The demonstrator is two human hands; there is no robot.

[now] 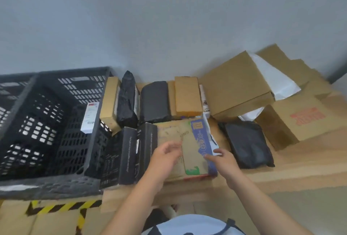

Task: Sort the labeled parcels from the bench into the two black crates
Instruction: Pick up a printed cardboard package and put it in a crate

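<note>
Evidently a pick-up step was in hand. Both hands were at the flat printed carton (176,140), which lay on the bench (300,167) near its front edge. It sat between the black box w/ white print (129,155) on its left and a black poly bag (247,144) on its right.

Left hand (165,157) was over the carton top, fingers loose and apart, clasping nothing. Right hand (223,161) was at the carton's blue side, fingertips against it, thumb spread. Motion blur meant I could not tell whether a grip had closed there. Carton judged not yet lifted.

Black crate (47,184) stood at the left end, just beside the black box. One white-labelled item (90,118) stood inside against its right wall. Second crate (11,88) was only partly in view beyond it. Many parcels lay along the back of the bench, incl. a crinkled black bag (127,99) and a large brown carton (238,88). Sort therefore judged at an early stage.

Next move req'd: secure both sides of the carton and check its label, none being legible from where I stood. Then lift it clear of its neighbours and carry it left over the crate rim. Carton is flat and wide, so a two-hand hold is advisable.
</note>
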